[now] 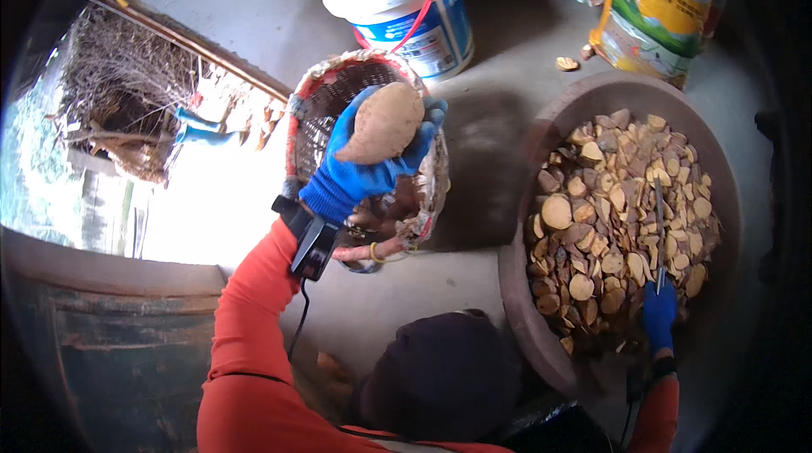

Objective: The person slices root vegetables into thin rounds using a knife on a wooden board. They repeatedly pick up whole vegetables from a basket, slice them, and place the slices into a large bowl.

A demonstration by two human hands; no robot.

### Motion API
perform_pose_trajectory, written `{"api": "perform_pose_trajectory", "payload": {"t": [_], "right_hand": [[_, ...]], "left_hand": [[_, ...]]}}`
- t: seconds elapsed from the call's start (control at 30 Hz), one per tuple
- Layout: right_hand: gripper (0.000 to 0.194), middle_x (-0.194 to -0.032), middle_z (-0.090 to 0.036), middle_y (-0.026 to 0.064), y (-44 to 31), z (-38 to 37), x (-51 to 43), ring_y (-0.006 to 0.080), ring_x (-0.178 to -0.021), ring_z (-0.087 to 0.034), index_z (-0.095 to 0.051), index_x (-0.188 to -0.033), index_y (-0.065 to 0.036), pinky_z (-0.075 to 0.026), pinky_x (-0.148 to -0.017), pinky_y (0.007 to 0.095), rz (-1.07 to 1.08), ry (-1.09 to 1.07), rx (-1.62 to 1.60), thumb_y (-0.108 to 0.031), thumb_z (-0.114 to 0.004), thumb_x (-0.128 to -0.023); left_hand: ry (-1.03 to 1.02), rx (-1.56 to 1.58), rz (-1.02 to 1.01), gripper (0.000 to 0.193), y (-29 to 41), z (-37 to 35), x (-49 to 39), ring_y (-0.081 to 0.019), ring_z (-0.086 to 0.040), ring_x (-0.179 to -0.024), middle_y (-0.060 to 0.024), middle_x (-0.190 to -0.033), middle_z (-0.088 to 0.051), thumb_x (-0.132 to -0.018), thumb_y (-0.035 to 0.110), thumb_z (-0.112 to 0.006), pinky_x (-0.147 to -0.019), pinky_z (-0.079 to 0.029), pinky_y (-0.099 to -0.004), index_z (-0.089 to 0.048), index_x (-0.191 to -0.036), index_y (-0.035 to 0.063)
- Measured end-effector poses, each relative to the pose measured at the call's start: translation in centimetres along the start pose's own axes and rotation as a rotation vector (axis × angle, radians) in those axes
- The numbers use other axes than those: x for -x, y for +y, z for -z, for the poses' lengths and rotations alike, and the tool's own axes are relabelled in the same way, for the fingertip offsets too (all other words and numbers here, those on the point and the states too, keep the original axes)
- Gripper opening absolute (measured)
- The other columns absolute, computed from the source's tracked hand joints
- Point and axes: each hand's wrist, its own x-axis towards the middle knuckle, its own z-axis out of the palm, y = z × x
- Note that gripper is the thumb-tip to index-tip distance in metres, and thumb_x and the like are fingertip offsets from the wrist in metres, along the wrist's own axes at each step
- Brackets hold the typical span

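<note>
My left hand, in a blue work glove, holds a whole sweet potato over a woven basket. The basket has a red and white wrapped rim, and brown tubers show inside it, partly hidden by my hand and forearm. On the right, my right hand, also gloved in blue, grips a knife by its handle. Its blade points away from me over a large brown round tub. Many cut sweet potato pieces with pale faces and brownish skin fill the tub.
A white plastic bucket with a blue label and red handle stands behind the basket. Beyond the tub is a yellow printed sack; a cut piece lies on the concrete floor near it. A bright doorway opens left, above a worn wooden panel.
</note>
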Motion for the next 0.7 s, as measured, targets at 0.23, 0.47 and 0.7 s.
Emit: {"api": "perform_pose_trajectory", "payload": {"t": [0.23,0.47,0.7], "right_hand": [[0.03,-0.098,-0.063,0.0202,-0.1,0.4,0.4,0.0341,-0.091,-0.06,-0.057,-0.107,0.002,-0.048,-0.078,0.0405,0.038,-0.077,0.124,-0.025,-0.053,-0.093],[0.028,-0.099,-0.063,0.0225,-0.4,0.1,0.5,0.0401,-0.093,-0.06,-0.06,-0.1,-0.003,-0.049,-0.08,0.0465,0.136,0.057,0.053,-0.028,-0.056,-0.087],[0.034,-0.096,-0.065,0.0218,-2.8,1.0,0.3,0.04,-0.091,-0.062,-0.06,-0.102,-0.004,-0.049,-0.08,0.0475,-0.09,-0.068,0.071,-0.034,-0.056,-0.086]], "left_hand": [[0.195,-0.58,-0.065,0.06,-9.5,-2.4,-2.9,-0.0291,-0.048,-0.124,-0.0186,-0.137,-0.045,-0.09,0.032,-0.06,-0.099,-0.046,-0.0437,-0.04,-0.139,0.0029],[0.041,-1.778,-0.36,0.098,-17.6,-0.5,-10.5,-0.0256,-0.043,-0.128,-0.0175,-0.138,-0.043,-0.069,0.035,-0.084,-0.106,-0.037,-0.0375,-0.029,-0.143,0.001],[-0.188,-2.009,-0.497,0.093,-22.4,4.6,-17.7,-0.0317,-0.047,-0.124,-0.0215,-0.135,-0.045,-0.067,0.038,-0.084,-0.103,-0.04,-0.0414,-0.037,-0.14,0.0035]]}}
